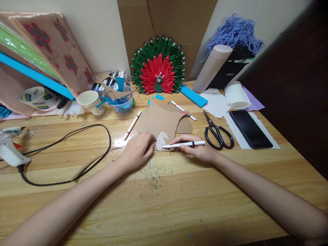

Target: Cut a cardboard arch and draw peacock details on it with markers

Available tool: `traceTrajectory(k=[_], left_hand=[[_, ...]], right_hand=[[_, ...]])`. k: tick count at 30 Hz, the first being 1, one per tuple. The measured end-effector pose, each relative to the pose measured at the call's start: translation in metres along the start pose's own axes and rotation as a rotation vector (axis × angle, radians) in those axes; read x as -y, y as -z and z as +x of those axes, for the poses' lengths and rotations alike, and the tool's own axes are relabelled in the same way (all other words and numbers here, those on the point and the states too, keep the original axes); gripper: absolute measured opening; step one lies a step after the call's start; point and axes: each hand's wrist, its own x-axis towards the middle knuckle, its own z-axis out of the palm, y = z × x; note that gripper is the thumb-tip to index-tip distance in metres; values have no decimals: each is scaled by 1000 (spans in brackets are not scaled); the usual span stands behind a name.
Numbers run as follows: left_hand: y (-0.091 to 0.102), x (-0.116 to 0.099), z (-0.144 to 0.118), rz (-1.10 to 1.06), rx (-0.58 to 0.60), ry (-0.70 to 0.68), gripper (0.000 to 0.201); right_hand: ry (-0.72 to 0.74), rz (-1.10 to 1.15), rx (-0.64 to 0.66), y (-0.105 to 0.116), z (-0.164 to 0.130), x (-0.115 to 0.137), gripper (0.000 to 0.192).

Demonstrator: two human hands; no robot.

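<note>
My right hand (192, 147) pinches a white marker pen (197, 143) with a black band, fingers closed around its barrel. The pen's tip meets a small white curved shape (160, 139) near the front edge of a brown cardboard piece (160, 118); whether it is cut paper or colouring, I cannot tell. To the left of that shape, my left hand (138, 150) is curled, its fingertips down on the cardboard's front left edge. Another rounded cardboard piece (186, 126) lies under the first. Two capped red-banded markers, one left (132, 125) and one right (189, 115), lie beside the cardboard.
Black-handled scissors (217, 133) and a phone (251, 130) lie at right. On the left are a glue gun (10, 147) with a looping cord (109, 136), a paper cup (91, 102) and a tub of scraps (120, 102). Behind stands a red-and-green peacock craft (159, 68).
</note>
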Motion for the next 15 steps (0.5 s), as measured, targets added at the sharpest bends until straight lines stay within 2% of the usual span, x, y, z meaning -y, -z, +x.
traceTrajectory(k=[2,5,10,13,15], left_hand=[[0,0,0,-2,2,0,13],[0,0,0,-6,3,-1,13],[0,0,0,-3,3,3,13],[0,0,0,-8,6,5,13],[1,0,0,-9,9,5,13]], right_hand=[[-4,-2,-17,0,0,0,22],[-3,42,36,0,0,-1,21],[-26,88,-64,-1,-1,-3,23],[-23,117,15,-1,-1,-4,21],[-19,128,4,-1,-1,-4,21]])
